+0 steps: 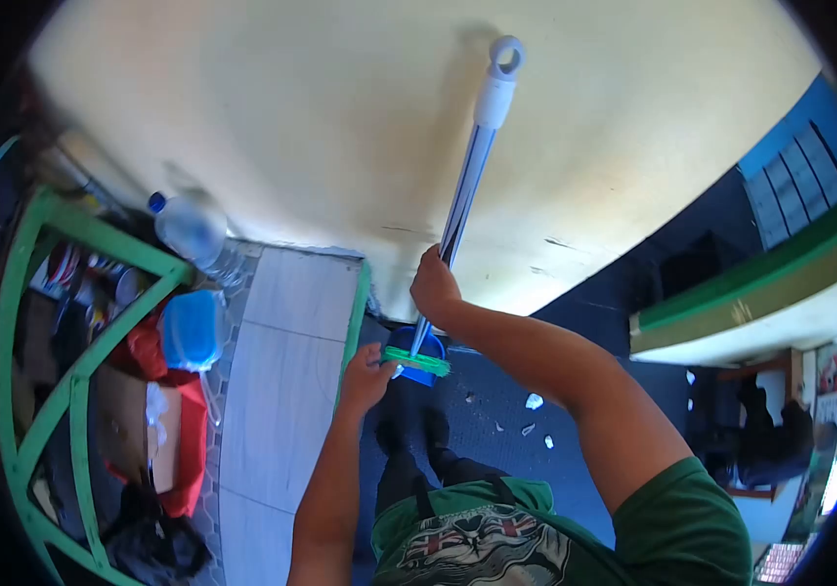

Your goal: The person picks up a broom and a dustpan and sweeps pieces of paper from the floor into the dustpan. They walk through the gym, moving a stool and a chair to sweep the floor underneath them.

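Note:
My right hand (435,284) is wrapped round the grey pole of a broom (472,161), which has a white ring at its top end and leans toward the wall. At the lower end shows a green bristled head (418,362). My left hand (364,377) is closed at the left end of these bristles, thumb and fingers against them. A blue dustpan (424,377) is partly hidden behind the green head, above the dark floor.
White scraps (535,400) and dust lie on the dark floor to the right. A cream wall (340,127) rises in front. At left are a tiled ledge (286,391), a green frame (76,391), a plastic bottle (189,230) and a blue container (192,329).

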Demonstrator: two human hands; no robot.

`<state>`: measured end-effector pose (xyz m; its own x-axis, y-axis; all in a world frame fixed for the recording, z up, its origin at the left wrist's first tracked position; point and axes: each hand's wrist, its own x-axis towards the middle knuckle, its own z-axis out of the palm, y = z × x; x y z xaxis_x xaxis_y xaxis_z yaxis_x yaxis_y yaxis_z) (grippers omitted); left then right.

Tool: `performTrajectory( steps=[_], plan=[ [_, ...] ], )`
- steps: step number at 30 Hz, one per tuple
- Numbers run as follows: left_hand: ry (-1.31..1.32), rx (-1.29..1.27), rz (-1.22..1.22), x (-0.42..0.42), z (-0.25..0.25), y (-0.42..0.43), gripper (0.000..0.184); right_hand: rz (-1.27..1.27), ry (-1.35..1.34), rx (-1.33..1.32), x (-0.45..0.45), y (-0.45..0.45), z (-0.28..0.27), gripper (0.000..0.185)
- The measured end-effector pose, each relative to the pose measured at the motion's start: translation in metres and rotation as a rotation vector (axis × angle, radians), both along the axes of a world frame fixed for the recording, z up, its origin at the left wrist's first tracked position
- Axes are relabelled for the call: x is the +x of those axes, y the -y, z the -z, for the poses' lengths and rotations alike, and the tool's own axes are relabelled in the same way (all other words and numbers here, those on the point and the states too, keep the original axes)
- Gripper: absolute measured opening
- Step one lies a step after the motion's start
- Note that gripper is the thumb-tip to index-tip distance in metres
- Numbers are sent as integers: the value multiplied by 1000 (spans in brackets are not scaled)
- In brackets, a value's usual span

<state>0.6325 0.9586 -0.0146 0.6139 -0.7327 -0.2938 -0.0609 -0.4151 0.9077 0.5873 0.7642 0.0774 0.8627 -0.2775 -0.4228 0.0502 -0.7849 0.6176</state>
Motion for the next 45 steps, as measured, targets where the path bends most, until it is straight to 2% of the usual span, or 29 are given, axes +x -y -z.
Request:
performTrajectory(
  steps=[2,4,6,7,8,11,12,13,15,17,19,20,21,23,25,27,30,32,33,37,38,40,42,43,45],
  plan=[
    [72,-6,87,18,12,26,55,65,-57,38,-3,-6,5,26],
    [146,-7,164,32,15,53,55,245,-63,68,-9,-16,17,23],
    [391,63,323,41,15,81,59,362,-42,58,-23,-26,26,21],
    [382,64,360,43,18,93,59,449,-75,66,-30,-30,33,24],
    [497,32,404,43,20,105,62,573,-187,134,-36,-32,45,25],
    [696,18,583,38,21,140,67,771,-218,250,-64,-48,69,24],
    [789,50,684,35,20,149,69,859,-195,171,-75,-54,94,23],
    [782,46,710,33,20,158,69,884,-203,180,-79,-58,87,23],
    [903,169,935,30,22,169,70,1350,-238,398,-89,-67,73,25],
    [973,161,995,26,28,169,67,1518,-31,623,-126,-83,84,31],
    [992,309,1148,22,28,169,62,1559,82,795,-158,-104,84,36],
    [1047,266,1173,21,32,164,54,1634,39,898,-172,-109,83,38],
    [1045,267,1185,20,35,162,54,1705,-10,1003,-186,-116,81,40],
    [920,268,1207,17,39,157,50,1653,50,953,-221,-141,103,43],
    [904,269,1230,14,37,161,48,1660,186,967,-252,-163,101,37],
    [891,276,1252,10,35,160,46,1686,158,993,-280,-178,87,35],
    [805,254,1193,5,28,159,45,1705,258,1026,-333,-203,74,37],
    [671,281,1020,2,19,155,43,1766,307,1044,-364,-216,57,39],
    [676,290,1016,2,24,151,43,1803,320,1049,-379,-222,49,40],
    [525,234,647,9,34,118,39,1825,392,1045,-439,-246,24,44],
    [503,231,549,13,38,105,39,1808,481,1026,-456,-252,24,47],
    [355,195,347,37,87,68,38,1783,555,1015,-474,-247,19,50],
    [119,213,124,38,112,20,38,2062,545,1057,-481,-232,11,51],
    [113,229,119,24,119,-1,38,2066,523,1062,-489,-227,13,51],
    [-147,330,-328,-5,131,-40,36,2103,596,1102,-502,-217,25,49]
  ],
)
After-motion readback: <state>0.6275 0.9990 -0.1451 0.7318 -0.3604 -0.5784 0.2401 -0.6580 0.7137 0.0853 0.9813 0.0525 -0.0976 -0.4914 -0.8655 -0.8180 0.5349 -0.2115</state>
